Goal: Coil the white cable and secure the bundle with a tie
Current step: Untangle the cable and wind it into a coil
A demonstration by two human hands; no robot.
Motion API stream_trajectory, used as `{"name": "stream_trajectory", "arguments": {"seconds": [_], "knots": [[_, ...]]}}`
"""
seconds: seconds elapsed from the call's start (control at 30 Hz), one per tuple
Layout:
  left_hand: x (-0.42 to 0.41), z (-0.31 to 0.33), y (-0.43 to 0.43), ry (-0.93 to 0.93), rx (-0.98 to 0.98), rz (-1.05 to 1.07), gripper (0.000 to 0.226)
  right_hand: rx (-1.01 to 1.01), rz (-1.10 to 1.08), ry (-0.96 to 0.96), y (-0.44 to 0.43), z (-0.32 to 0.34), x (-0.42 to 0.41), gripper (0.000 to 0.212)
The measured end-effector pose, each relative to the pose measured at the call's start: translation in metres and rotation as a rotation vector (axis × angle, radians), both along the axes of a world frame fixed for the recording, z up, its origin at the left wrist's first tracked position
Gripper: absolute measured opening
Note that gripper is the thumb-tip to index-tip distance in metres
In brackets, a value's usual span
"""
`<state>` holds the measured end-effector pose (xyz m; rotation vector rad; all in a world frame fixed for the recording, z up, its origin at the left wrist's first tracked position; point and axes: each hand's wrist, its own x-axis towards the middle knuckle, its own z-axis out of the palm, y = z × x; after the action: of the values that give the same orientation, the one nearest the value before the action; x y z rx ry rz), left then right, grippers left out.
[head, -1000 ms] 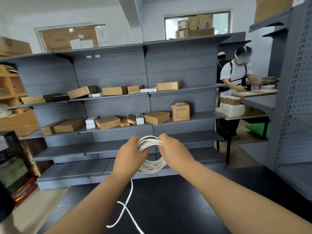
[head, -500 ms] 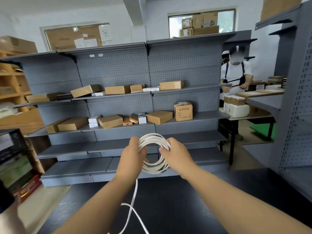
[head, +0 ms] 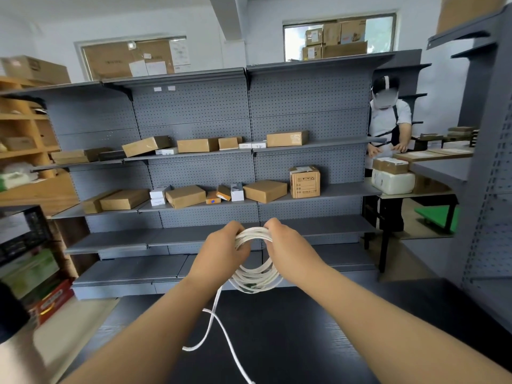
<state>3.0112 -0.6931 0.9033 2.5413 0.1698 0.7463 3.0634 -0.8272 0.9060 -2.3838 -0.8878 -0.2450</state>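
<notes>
The white cable [head: 256, 275] is wound into a round coil of several loops, held up in the air above the black table [head: 304, 342]. My left hand [head: 221, 252] grips the coil's upper left part. My right hand [head: 288, 249] grips its upper right part, close beside the left. A loose tail of the cable [head: 213, 325] drops from under my left hand, loops over the table and runs off the bottom edge. No tie is visible.
Grey pegboard shelving [head: 249, 173] with cardboard boxes stands just beyond the table. A second grey shelf unit [head: 487, 189] rises at the right. Another person [head: 388, 126] works at a table at the back right. Crates and wooden racks fill the left.
Both hands have moved closer together at the top of the coil. The coil now hangs lower beneath them, and the loose tail has drawn up into a small loop on the table.
</notes>
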Motion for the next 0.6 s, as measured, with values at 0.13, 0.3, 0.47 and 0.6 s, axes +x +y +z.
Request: {"name": "stream_trajectory", "arguments": {"seconds": [0.13, 0.3, 0.47, 0.6], "knots": [[-0.001, -0.009, 0.002, 0.024, -0.310, -0.019, 0.011, 0.116, -0.048, 0.074, -0.003, 0.003, 0.001, 0.016], [-0.004, -0.013, 0.005, 0.068, -0.656, -0.130, 0.014, 0.278, -0.104, 0.207, -0.001, 0.001, 0.004, 0.009], [-0.001, -0.012, 0.004, 0.004, -0.308, -0.024, 0.020, 0.340, -0.108, 0.321, 0.005, -0.004, 0.005, 0.016], [0.003, -0.005, 0.016, 0.040, -0.080, 0.007, 0.020, 0.164, -0.063, 0.241, 0.007, 0.002, 0.007, 0.019]]}}
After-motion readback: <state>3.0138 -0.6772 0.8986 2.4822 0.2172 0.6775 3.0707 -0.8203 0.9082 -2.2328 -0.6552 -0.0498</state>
